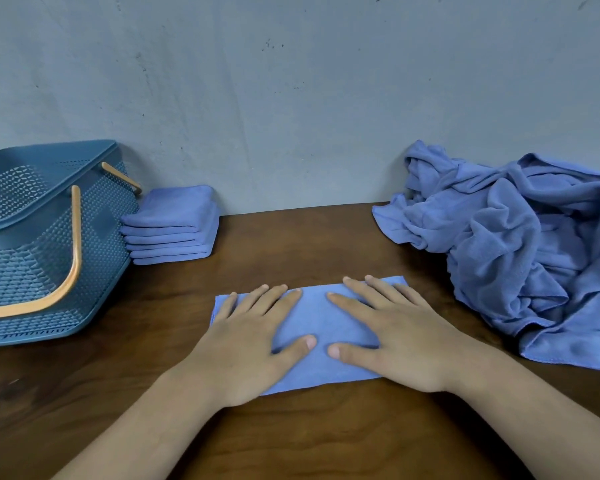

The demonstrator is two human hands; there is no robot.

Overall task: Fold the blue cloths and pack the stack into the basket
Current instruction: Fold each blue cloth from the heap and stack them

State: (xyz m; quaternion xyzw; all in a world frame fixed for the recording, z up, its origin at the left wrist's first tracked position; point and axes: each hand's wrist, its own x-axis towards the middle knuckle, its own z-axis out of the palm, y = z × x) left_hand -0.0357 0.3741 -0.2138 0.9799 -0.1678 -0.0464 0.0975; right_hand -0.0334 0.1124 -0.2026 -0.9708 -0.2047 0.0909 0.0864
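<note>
Now my left hand [246, 341] and right hand [399, 337] lie flat side by side, fingers straight and spread, pressing down on a folded blue cloth [321, 323] at the middle of the wooden table [309, 445]. A stack of folded cloths [174, 226] sits at the back edge, just beside the blue basket [108, 244] at the left edge. Crumpled cloths [520, 244] heap in the back right corner.

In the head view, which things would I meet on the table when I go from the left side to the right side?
basket → folded stack → flat cloth, pressed by left hand then right hand → loose pile of cloths
</note>
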